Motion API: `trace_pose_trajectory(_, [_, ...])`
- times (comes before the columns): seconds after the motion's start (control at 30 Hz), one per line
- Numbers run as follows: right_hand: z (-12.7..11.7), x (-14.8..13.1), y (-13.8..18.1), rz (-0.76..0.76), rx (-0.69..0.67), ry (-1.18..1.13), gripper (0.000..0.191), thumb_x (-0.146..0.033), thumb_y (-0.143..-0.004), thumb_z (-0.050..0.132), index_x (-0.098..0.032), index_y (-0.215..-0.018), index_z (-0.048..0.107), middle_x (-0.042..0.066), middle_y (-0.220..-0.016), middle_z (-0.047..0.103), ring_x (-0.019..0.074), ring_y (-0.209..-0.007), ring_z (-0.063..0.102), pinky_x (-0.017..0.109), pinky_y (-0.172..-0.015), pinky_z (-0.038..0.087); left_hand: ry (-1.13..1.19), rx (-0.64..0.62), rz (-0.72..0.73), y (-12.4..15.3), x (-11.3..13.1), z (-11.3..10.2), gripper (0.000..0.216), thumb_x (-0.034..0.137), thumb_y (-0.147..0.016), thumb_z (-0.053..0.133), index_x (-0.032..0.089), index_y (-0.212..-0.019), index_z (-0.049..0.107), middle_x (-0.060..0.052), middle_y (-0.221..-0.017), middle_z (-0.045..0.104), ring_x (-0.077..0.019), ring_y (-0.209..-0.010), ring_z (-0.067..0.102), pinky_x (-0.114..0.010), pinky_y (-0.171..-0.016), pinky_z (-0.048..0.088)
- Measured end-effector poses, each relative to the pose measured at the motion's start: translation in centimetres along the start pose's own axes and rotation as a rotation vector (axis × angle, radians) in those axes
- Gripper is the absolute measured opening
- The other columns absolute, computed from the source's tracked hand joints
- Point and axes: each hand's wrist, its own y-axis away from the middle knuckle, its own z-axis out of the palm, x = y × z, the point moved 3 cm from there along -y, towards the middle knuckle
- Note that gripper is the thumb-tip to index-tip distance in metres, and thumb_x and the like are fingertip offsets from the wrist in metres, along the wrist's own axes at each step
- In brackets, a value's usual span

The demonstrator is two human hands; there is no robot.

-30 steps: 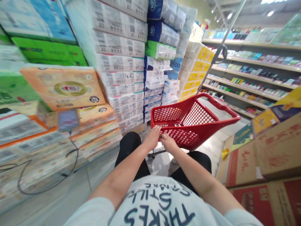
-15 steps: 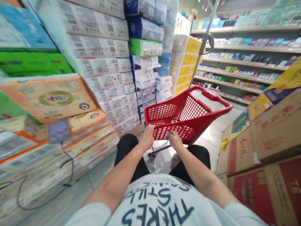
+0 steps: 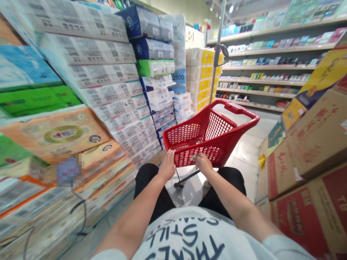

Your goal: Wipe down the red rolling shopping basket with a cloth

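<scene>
A red plastic shopping cart (image 3: 227, 141) stands before my knees, its perforated basket side toward me and its handle at the far right. My left hand (image 3: 167, 167) is closed over the corner of the basket's near rim. Against the basket's perforated side, my right hand (image 3: 204, 163) pinches a small, pale, crumpled cloth (image 3: 194, 157); whether it is fabric or paper I cannot tell. Under the basket, part of the dark lower frame and a wheel (image 3: 178, 185) show between my legs. Inside the basket I make out no goods.
Tall stacks of wrapped tissue packs (image 3: 108, 76) line the left side, with orange packs (image 3: 62, 133) nearer and a dangling black cable. Cardboard cartons (image 3: 320, 144) crowd the right. A metal pole (image 3: 217, 57) rises behind the cart, and stocked shelves (image 3: 265, 68) stand beyond.
The view has shifted, so the stacks and cart appear lower and further left. My left hand stays on the rim. My right hand keeps the cloth at the basket's side, with more of the cloth showing.
</scene>
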Motion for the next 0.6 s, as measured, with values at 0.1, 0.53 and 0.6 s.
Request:
trace_pose_trajectory(0.1, [-1.5,-0.4,-0.7,-0.061,0.135,-0.074,0.023,-0.012,-0.085,0.050,-0.020,-0.097,0.067,0.007,-0.102,0.060,0.0217,-0.099,0.050,0.030,-0.085,0.046,-0.003,0.007,-0.003,0.0,0.0,0.0,0.070,0.003,-0.074,0.044,0.013,-0.141,0.028,-0.017,-0.143,0.040,-0.0297,-0.140,0.030,-0.053,-0.113,0.033])
trace_pose_trajectory(0.53, [1.4,4.1,1.9,0.199,0.145,-0.175,0.037,-0.004,-0.072,0.049,-0.013,-0.107,0.057,0.012,-0.102,0.057,0.0241,-0.098,0.051,0.037,-0.088,0.045,-0.027,0.020,0.003,0.0,0.0,-0.1,0.072,0.001,-0.072,0.043,0.014,-0.141,0.027,-0.016,-0.142,0.040,-0.0293,-0.139,0.031,-0.053,-0.113,0.035])
trace_pose_trajectory(0.6, [1.0,3.8,1.7,0.153,0.167,-0.204,0.036,-0.004,-0.072,0.048,-0.015,-0.104,0.058,0.011,-0.100,0.057,0.0237,-0.096,0.051,0.037,-0.087,0.045,-0.025,0.022,0.007,0.1,0.0,0.0,0.074,0.001,-0.072,0.043,0.015,-0.142,0.025,-0.016,-0.142,0.040,-0.0295,-0.139,0.031,-0.053,-0.112,0.035])
